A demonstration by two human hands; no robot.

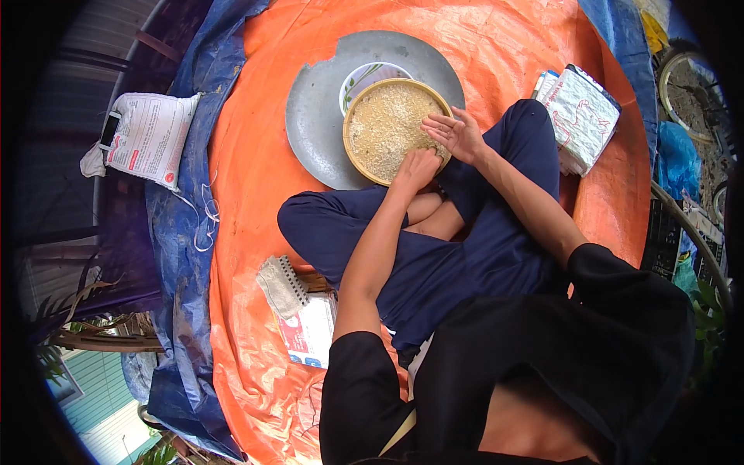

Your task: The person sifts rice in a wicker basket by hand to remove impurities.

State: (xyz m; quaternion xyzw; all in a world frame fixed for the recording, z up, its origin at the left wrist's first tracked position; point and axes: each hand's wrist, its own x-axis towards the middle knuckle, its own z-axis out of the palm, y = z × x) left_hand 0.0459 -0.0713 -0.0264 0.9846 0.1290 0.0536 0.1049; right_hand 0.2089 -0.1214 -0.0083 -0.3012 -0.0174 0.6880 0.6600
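A black shirt (527, 341) lies nearest the camera. Beyond the lap, one round sieve (387, 112) of pale grain overlaps one white bowl (358, 77) and one grey metal tray (310, 124) on an orange tarp (271, 46). Being circular, the sieve has no long axis and points nowhere. The left grip (419, 168) has curled fingers at the grain; whether they pinch any, I cannot tell. The right grip (456, 136) is apart, fingers extended over the rim. One bag (151, 139) at left carries red and dark print, too small to read.
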